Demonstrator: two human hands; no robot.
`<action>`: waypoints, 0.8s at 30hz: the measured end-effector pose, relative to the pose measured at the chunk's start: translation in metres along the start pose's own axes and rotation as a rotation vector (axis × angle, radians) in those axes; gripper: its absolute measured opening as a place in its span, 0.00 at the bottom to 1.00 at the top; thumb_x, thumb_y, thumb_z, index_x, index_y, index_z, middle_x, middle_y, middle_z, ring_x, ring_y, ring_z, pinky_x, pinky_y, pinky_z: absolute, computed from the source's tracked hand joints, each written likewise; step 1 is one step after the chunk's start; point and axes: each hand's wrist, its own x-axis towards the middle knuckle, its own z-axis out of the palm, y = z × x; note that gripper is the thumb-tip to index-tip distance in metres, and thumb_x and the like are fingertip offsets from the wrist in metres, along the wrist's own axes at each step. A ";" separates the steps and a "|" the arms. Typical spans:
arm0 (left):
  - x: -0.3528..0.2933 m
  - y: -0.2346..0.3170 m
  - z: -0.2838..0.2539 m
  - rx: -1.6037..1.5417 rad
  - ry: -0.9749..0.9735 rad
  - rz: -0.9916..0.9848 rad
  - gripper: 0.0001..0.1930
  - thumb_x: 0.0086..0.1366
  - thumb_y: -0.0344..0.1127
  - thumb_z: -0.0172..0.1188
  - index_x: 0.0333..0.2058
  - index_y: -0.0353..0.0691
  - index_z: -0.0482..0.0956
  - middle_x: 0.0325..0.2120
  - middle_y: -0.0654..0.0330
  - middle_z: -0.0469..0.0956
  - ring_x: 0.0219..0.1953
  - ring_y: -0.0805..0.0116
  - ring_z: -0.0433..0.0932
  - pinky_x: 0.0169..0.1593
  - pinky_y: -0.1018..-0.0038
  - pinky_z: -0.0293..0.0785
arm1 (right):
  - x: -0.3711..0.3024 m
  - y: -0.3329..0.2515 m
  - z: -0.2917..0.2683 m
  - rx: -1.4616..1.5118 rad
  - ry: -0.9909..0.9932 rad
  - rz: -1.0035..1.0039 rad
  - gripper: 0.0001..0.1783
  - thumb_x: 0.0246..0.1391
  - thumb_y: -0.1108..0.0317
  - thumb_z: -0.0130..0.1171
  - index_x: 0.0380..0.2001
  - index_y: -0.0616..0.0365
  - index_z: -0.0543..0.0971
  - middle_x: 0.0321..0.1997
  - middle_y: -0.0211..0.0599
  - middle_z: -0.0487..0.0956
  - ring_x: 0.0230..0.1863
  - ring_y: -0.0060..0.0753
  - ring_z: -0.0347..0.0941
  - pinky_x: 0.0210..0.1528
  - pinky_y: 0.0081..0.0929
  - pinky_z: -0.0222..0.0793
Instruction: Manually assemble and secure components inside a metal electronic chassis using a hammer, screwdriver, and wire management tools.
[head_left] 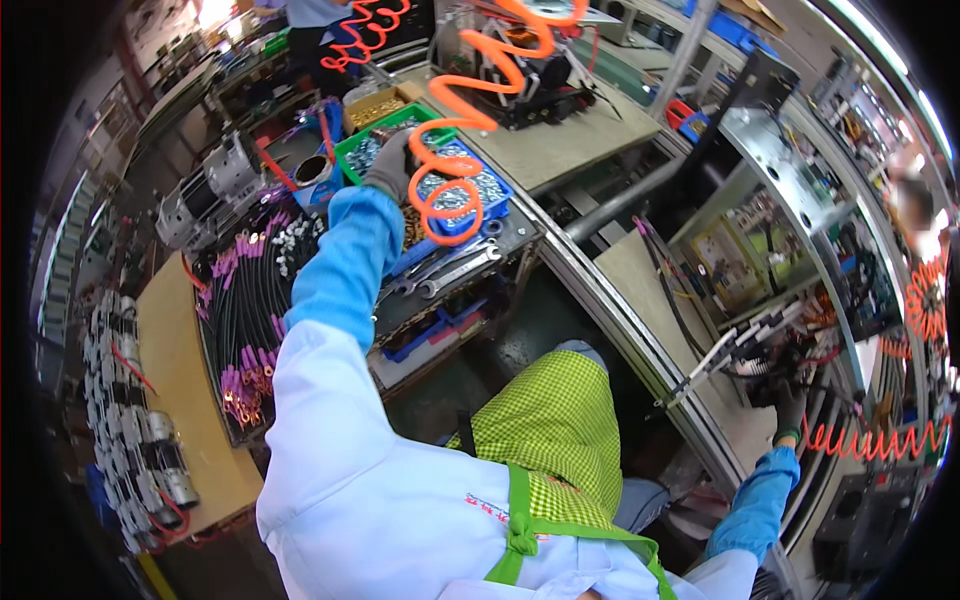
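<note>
My left hand (393, 165), in a grey glove, reaches into the green bin (348, 168) of small metal fasteners. Its fingers are hidden among the bin's contents. Right beside it, a blue bin (488, 208) holds more small silver parts, and an orange coiled hose (463, 112) hangs in front. Far to the right, my right hand (790, 412), in a dark glove, is beside wires at the lower edge of an open metal cabinet (775, 155). Shadow and its small size hide what those fingers do.
Several wrenches (460, 270) lie on the cart below the bins. Black cables (245, 310) with pink-sleeved ends are heaped to the left, near grey motor-like units (210, 185). A metal rail (620, 310) runs along the bench. Another red coiled hose (870, 442) stretches near my right hand.
</note>
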 end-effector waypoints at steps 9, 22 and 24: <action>-0.043 0.003 -0.035 0.347 0.402 0.142 0.12 0.60 0.42 0.56 0.29 0.38 0.76 0.25 0.57 0.79 0.28 0.62 0.78 0.38 0.69 0.75 | 0.006 0.005 0.002 0.239 -0.065 0.184 0.19 0.57 0.64 0.57 0.46 0.69 0.74 0.45 0.39 0.76 0.42 0.27 0.71 0.43 0.25 0.69; -0.084 0.072 -0.178 0.882 1.104 0.638 0.23 0.52 0.48 0.63 0.42 0.39 0.77 0.36 0.49 0.79 0.39 0.57 0.77 0.46 0.67 0.72 | 0.003 -0.016 0.005 0.090 -0.050 0.193 0.17 0.58 0.63 0.57 0.41 0.69 0.74 0.37 0.34 0.76 0.35 0.25 0.70 0.38 0.23 0.68; -0.095 0.078 -0.167 1.134 1.157 0.545 0.24 0.51 0.51 0.63 0.43 0.42 0.78 0.37 0.49 0.78 0.42 0.55 0.76 0.48 0.65 0.71 | 0.004 -0.006 0.003 0.116 -0.054 0.187 0.17 0.58 0.64 0.57 0.43 0.69 0.74 0.39 0.34 0.76 0.36 0.25 0.70 0.39 0.23 0.68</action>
